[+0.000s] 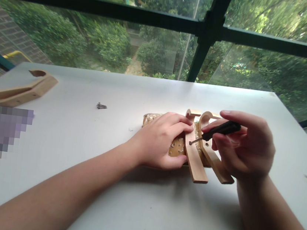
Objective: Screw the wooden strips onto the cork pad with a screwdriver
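Note:
A wooden assembly (196,161) of two curved slats over a flat tan board lies on the white table (107,169), right of centre. My left hand (161,140) presses down on the board, fingers curled over its edge beside the left slat. My right hand (243,144) pinches a small black-handled screwdriver (218,130), whose metal tip points down-left at a spot between the slats. The board is largely hidden under my left hand.
A few dark screws (101,105) lie left of centre. A second wooden piece (22,89) with a round hole rests at the far left. A blurred patch covers the table's left edge. Large windows with dark frames stand right behind the table.

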The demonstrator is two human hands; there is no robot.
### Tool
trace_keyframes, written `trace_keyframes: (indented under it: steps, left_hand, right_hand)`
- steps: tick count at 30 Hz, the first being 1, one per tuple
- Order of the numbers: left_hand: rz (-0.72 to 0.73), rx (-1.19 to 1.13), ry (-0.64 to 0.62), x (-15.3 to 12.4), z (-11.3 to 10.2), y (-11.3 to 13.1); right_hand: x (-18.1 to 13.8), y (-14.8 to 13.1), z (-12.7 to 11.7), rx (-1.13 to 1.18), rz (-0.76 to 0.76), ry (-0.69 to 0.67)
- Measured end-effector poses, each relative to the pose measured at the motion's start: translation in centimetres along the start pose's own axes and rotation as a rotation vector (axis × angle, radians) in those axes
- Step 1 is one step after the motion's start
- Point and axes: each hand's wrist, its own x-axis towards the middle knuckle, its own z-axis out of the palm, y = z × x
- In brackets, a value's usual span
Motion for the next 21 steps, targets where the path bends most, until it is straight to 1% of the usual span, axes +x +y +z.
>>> trace_keyframes:
  steps: [2,5,11,15,17,21]
  left_hand:
    - [-0.002,0.000,-0.002,0.0,0.0,0.0]
    - [-0.002,0.005,0.001,0.0,0.0,0.0]
    - [0.000,0.008,0.000,0.0,0.0,0.1]
    - [0.006,0.006,-0.001,0.0,0.0,0.1]
    - [0.004,0.009,-0.001,0.0,0.0,0.1]
    - [0.004,0.008,-0.009,0.1,-0.1,0.1]
  right_hand:
    - [0.1,-0.3,0.0,-0.048,0.043,0.021]
    - [0.3,-0.8,0.0,-0.102,0.062,0.010]
    - [0.6,-1.1,0.1,-0.078,0.098,-0.049]
    - [0.5,-1.2,0.4,-0.106,0.127,0.054]
    - [0.4,-1.2,0.6,-0.072,0.132,0.070]
    - [0.1,-1.0,0.7,0.031,0.128,0.045]
